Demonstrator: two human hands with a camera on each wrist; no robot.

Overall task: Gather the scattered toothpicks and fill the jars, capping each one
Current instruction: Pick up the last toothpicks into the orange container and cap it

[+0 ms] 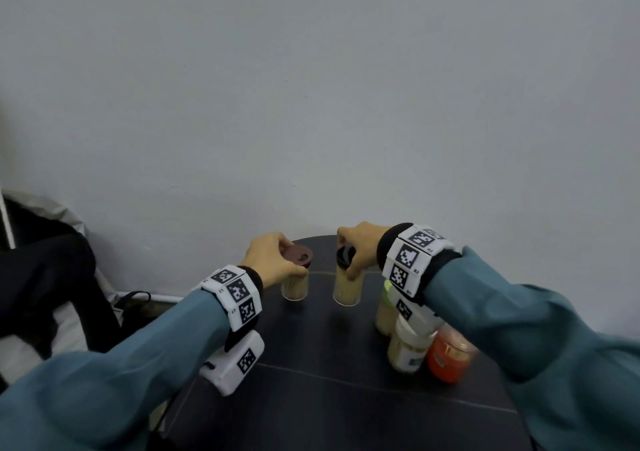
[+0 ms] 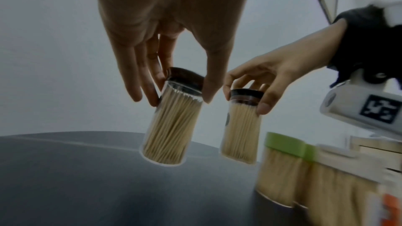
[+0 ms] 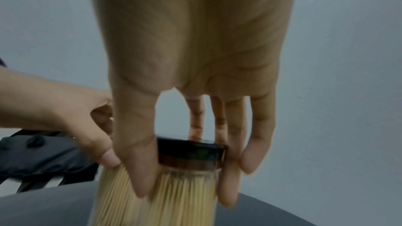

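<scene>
Two clear jars packed with toothpicks are at the far side of the dark round table (image 1: 311, 398). My left hand (image 1: 277, 260) grips the brown cap (image 1: 297, 254) of the left jar (image 1: 295, 288), fingers and thumb curled round its rim (image 2: 185, 82). My right hand (image 1: 356, 256) grips the black cap (image 3: 191, 154) of the right jar (image 1: 347, 289), with thumb and fingers reaching down onto the glass. Both jars (image 2: 172, 131) (image 2: 241, 135) lean a little. I cannot tell whether their bottoms touch the table.
Under my right forearm stand three more filled jars: one with a green lid (image 2: 282, 143), one with a white lid (image 1: 410, 338), and an orange one (image 1: 448, 359). Dark bags (image 1: 52, 277) lie on the floor to the left. A plain wall is behind the table.
</scene>
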